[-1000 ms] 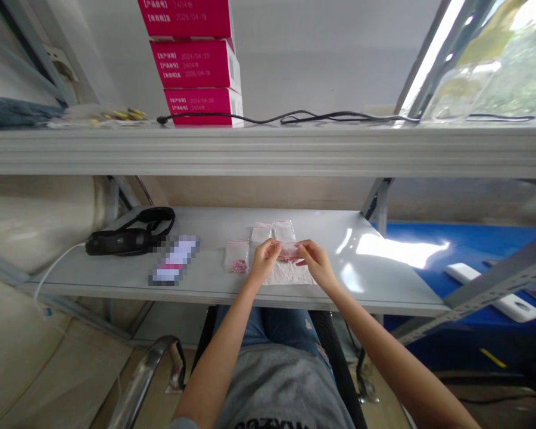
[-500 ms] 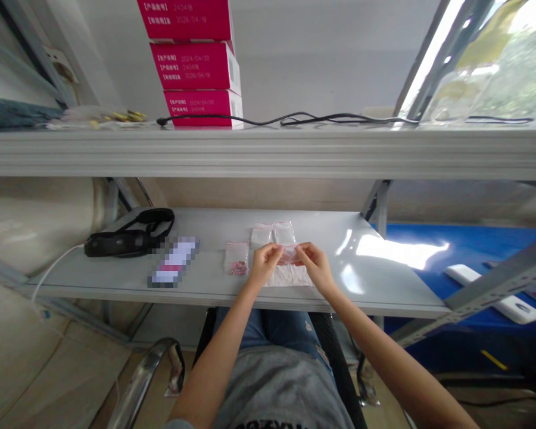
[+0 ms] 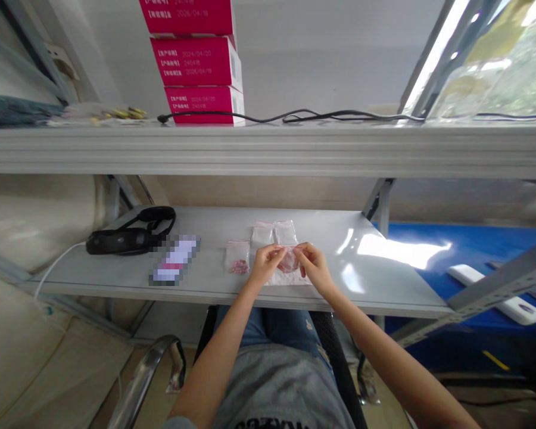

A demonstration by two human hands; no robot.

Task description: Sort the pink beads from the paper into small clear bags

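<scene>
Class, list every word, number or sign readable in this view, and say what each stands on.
"2026/04/19" on the top pink box; lines above are cut off.
"2024/04/20", "2404批", "2026/04/19" on the middle box, beside tiny bracketed labels.
"2024/04/20", "2404批" on the bottom box; its bracketed labels are too small to read.
The pixelated packet: blurred, unreadable.
The shirt print: cut off, unreadable.
</scene>
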